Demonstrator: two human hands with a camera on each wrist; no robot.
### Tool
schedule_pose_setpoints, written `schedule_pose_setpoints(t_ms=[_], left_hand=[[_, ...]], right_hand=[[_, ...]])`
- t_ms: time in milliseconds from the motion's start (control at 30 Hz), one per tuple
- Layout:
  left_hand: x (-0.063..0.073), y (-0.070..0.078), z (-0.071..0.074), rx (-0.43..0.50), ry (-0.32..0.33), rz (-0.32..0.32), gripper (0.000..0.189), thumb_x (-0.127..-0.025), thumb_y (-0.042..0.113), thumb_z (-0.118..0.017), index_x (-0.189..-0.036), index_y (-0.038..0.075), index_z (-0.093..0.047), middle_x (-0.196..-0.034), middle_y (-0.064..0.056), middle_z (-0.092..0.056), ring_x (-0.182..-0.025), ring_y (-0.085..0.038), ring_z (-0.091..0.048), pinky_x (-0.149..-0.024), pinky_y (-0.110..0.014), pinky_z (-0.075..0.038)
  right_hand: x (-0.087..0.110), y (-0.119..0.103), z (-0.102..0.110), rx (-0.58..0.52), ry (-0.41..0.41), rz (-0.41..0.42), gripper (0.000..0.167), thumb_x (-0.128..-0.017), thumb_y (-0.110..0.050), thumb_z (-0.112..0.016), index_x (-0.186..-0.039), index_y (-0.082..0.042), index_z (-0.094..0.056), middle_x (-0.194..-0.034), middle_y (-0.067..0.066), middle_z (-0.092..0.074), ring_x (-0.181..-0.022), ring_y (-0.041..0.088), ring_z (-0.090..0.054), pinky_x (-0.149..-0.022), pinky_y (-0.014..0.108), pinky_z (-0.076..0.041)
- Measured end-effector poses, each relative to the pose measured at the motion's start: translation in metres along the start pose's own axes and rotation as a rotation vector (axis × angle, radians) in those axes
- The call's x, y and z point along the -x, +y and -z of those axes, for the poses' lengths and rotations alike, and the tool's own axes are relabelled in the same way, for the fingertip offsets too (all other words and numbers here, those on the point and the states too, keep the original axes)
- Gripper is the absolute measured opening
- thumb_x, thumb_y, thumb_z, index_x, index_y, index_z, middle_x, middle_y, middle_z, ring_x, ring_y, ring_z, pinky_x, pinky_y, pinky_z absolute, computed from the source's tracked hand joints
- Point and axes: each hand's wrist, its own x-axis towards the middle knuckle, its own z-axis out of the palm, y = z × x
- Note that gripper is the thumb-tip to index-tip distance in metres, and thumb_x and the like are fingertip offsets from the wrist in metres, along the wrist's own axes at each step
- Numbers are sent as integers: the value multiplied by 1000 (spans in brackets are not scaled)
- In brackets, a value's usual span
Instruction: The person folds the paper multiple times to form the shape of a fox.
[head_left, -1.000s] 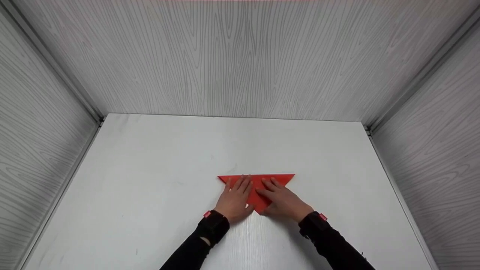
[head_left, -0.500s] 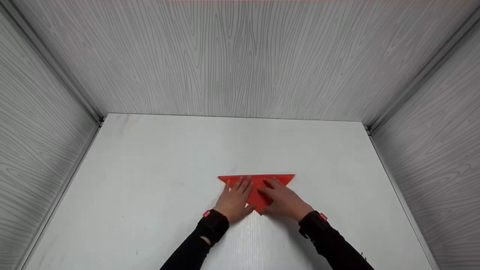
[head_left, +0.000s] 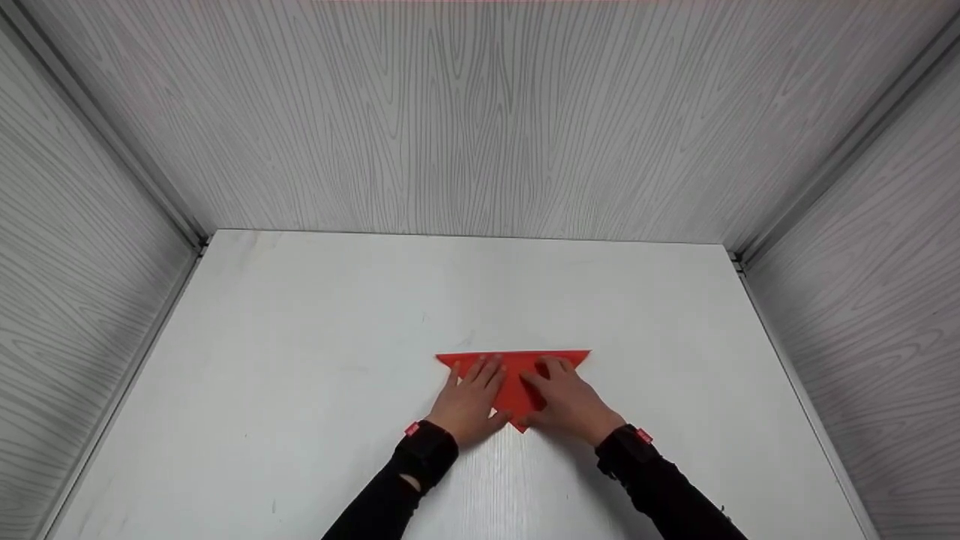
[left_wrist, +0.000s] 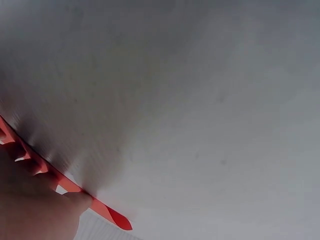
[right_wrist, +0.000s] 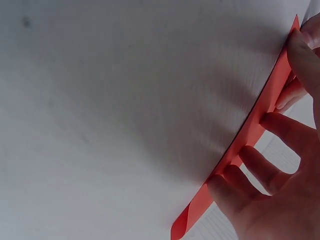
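The folded red paper [head_left: 514, 388] is laid on the white table [head_left: 322, 322], its long edge on the far side. It is pressed by the left hand [head_left: 466, 409], fingers spread flat, seemingly against sliding, and touched by the right hand [head_left: 568, 402], arched with fingers apart, perhaps for steadying.

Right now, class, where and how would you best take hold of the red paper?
On the red paper, probably the far right corner, pinched from the right: it tapers to a point that juts past the fingers of the right hand, and nothing covers it.
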Motion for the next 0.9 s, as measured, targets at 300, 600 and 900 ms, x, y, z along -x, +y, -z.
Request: schedule_pose_setpoints(t_ms=[300, 600, 900], left_hand=[[-6, 1, 8, -134, -3, -55, 76, -100, 58, -57, -158, 11, -44, -164, -7, -39, -152, -30, -34, -121, -59, -26], [-7, -9, 9, -21, -38, -82, 81, -99, 57, -60, -161, 10, -38, -168, -9, -30, -154, -28, -29, -122, -59, -23], [-9, -13, 9, -43, -43, -70, 84, -96, 61, -60, -162, 14, -37, -168, -6, -32, -154, -24, -31, -123, -56, -23]], right_hand=[[-1, 1, -1, -24, 4, 16, 74, -86, -44, -84, -145, -8, -59, -138, 18, -50, -126, 34, -46, -92, 46, -57], [0, 0, -2, -19, 2, 27, 74, -88, -48, -81, -146, -8, -58, -140, 18, -49, -127, 35, -46, -93, 47, -56], [0, -2, 2, -23, -1, 13, 73, -87, -45, -83, -145, -8, -59, -140, 18, -50, -126, 35, -46, -93, 48, -55]])
